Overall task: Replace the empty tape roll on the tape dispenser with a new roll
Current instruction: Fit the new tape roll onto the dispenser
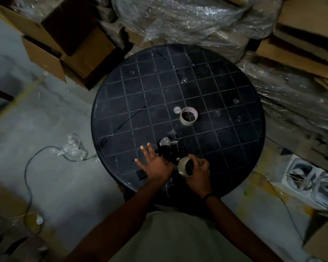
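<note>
A black tape dispenser (168, 150) with a small metal plate lies near the front edge of the round black table (235, 87). My left hand (152, 163) rests flat on the table just left of it, fingers spread, holding nothing. My right hand (199, 170) grips a tape roll (185, 165), tilted on edge, just right of the dispenser. A second roll (188, 116), thin-walled like a bare core, stands near the table's middle, with a small round cap (177, 110) beside it.
Open cardboard boxes (64, 48) stand at the back left, plastic-wrapped stacks (187, 19) behind and to the right. A cable (29, 178) and crumpled plastic (74, 146) lie on the floor at left. White moulded packaging (311, 180) sits at right.
</note>
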The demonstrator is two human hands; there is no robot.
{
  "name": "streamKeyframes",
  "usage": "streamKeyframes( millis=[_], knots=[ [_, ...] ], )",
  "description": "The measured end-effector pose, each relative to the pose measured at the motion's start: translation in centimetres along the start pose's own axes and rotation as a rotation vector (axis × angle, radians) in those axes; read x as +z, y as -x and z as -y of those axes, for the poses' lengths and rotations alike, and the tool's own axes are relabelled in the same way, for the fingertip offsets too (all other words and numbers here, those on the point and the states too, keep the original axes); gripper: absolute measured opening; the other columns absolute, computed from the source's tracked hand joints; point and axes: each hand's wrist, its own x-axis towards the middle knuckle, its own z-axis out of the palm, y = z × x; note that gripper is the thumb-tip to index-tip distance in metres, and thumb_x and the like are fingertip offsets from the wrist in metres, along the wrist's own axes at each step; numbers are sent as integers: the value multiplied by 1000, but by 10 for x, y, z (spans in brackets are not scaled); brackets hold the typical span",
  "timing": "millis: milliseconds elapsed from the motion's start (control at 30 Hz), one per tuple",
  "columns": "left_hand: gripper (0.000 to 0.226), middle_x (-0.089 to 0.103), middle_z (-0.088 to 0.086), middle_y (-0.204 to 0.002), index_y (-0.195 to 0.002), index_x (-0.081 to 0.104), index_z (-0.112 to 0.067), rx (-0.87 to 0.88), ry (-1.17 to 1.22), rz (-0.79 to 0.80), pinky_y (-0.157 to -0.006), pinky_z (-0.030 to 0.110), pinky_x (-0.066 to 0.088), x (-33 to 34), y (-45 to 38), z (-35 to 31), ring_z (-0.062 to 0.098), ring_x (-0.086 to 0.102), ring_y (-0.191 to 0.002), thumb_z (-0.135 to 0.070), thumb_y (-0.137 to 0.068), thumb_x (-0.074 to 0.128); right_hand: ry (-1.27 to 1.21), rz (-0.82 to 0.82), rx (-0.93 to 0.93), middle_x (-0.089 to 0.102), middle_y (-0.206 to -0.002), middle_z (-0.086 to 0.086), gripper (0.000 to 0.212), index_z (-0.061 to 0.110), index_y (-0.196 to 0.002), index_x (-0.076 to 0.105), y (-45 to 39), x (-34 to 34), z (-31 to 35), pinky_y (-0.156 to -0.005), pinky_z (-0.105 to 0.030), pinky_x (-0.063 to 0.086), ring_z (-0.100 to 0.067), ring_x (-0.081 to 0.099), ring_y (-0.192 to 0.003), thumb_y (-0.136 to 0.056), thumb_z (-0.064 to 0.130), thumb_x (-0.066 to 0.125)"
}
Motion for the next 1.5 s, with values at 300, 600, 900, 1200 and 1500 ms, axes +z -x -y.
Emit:
streamKeyframes(
  millis=[300,600,900,1200,1500],
  knots=[
    [22,-5,5,-171,-79,76,-29,-3,45,-34,-116,73,-2,4,-1,-4,33,-22,-154,-49,-83,67,137,53,-14,25,-145,-8,90,39,-143,35,-8,-10,24,-97,-50,50,-38,44,-126,-67,42,83],
    [26,3,1,-171,-93,79,-30,-200,180,-17,-118,68,8,-9,-16,3,28,-10,-156,-52,-82,72,372,33,-130,33,-143,-5,108,32,-152,24,-19,-22,37,-102,-55,44,-31,41,-129,-62,54,79],
    [61,6,-5,-171,-125,69,-24,-297,171,74,-119,64,13,-18,-24,4,26,-10,-156,-62,-78,73,365,77,-270,19,-152,-7,100,37,-146,32,-10,-31,11,-93,-47,57,-35,50,-124,-64,33,89],
    [59,38,5,-161,-109,76,-22,-352,274,237,-121,63,0,-11,-46,3,28,6,-156,-65,-70,71,93,21,-93,17,-147,-9,93,36,-139,40,-18,-27,20,-102,-41,48,-36,35,-131,-61,19,87],
    [53,24,4,-167,-116,73,-18,-409,260,229,-119,65,8,-31,-50,10,31,-7,-156,-53,-77,77,197,49,-124,33,-148,-4,94,33,-147,31,-33,-32,44,-101,-47,48,-32,39,-130,-69,35,84]
  ],
)
